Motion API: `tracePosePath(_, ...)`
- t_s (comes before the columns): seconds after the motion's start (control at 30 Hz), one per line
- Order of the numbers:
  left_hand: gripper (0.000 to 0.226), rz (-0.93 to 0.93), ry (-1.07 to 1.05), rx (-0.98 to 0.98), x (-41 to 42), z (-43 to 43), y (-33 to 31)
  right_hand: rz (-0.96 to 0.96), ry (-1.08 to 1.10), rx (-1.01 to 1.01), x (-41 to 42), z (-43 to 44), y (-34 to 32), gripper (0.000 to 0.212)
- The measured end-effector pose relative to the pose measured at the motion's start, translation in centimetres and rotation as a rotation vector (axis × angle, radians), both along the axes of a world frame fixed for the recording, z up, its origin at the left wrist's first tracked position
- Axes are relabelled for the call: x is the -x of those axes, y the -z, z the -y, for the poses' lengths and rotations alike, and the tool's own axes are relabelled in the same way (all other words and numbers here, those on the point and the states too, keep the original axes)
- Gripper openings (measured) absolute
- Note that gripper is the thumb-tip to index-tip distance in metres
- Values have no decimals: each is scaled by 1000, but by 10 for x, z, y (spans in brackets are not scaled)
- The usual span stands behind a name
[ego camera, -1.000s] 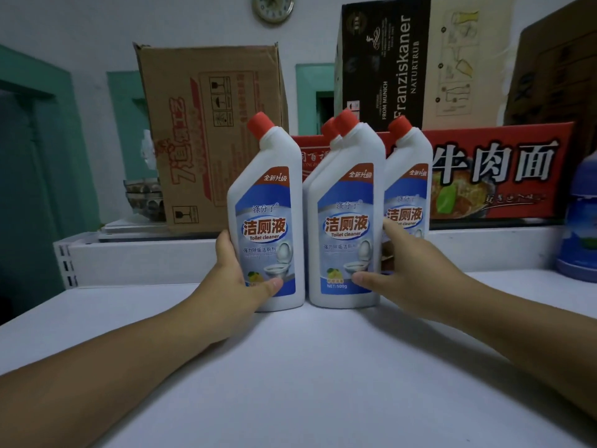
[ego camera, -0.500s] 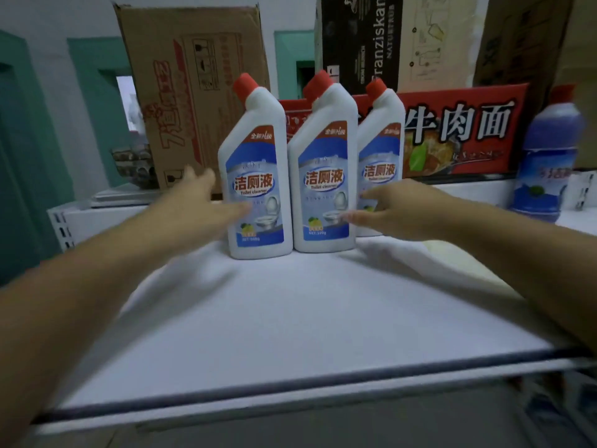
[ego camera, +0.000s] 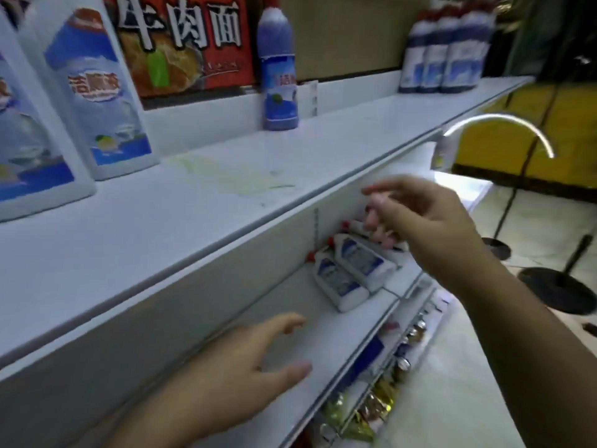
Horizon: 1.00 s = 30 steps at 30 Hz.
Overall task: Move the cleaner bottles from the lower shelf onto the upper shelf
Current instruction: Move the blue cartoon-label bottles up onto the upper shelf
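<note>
White toilet-cleaner bottles with blue labels (ego camera: 97, 92) stand at the far left of the upper shelf (ego camera: 226, 202). On the lower shelf (ego camera: 323, 344) three more white bottles with red caps (ego camera: 352, 270) lie on their sides near the back panel. My right hand (ego camera: 416, 218) hovers open just above and in front of those lying bottles, fingers spread, touching nothing I can see. My left hand (ego camera: 245, 360) reaches open over the lower shelf, well short of the bottles, and holds nothing.
A purple bottle (ego camera: 279, 76) stands mid upper shelf, and three dark blue bottles (ego camera: 445, 53) stand farther right. A red noodle carton (ego camera: 181, 43) sits behind. Snack packets (ego camera: 371, 405) fill the shelf below. Black stand bases (ego camera: 562, 286) rest on the floor at right.
Both hands let go of the upright bottles on the upper shelf and dropped toward the lower shelf. The view swung down and right, so the lying bottles now show.
</note>
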<state>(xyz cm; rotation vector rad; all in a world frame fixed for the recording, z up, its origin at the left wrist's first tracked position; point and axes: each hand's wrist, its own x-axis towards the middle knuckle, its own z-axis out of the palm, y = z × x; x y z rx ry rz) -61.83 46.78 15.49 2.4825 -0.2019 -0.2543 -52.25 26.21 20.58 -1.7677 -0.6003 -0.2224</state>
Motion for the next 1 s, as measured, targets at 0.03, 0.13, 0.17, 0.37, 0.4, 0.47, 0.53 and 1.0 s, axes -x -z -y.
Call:
tracePosePath(0.03, 54, -36, 11, -58, -16, -6, 24, -51, 128, 47, -1, 21, 29, 11)
tracePosePath(0.13, 64, -118, -59, -87, -60, 21, 67, -314, 441, 290, -6, 76, 108, 14)
tracePosePath(0.17, 66, -143, -30, -81, -69, 34, 78, -456, 465, 481, -6, 94, 130, 27)
tracePosePath(0.37, 60, -275, 43, -93, -88, 117, 103, -824, 381, 906, 13, 188, 196, 65)
tracePosePath(0.4, 59, -280, 55, -109, -89, 131, 103, -828, 401, 910, 15, 204, 199, 64)
tracePosePath(0.47, 62, -271, 60, -159, -93, 164, 107, -824, 432, 906, 18, 243, 204, 62)
tracePosePath(0.53, 64, -266, 53, -180, -97, 202, 110, -818, 451, 900, 22, 284, 207, 60)
tracePosePath(1.0, 58, -344, 61, -146, -169, 374, 118, -878, 395, 832, -41, 451, 227, 56)
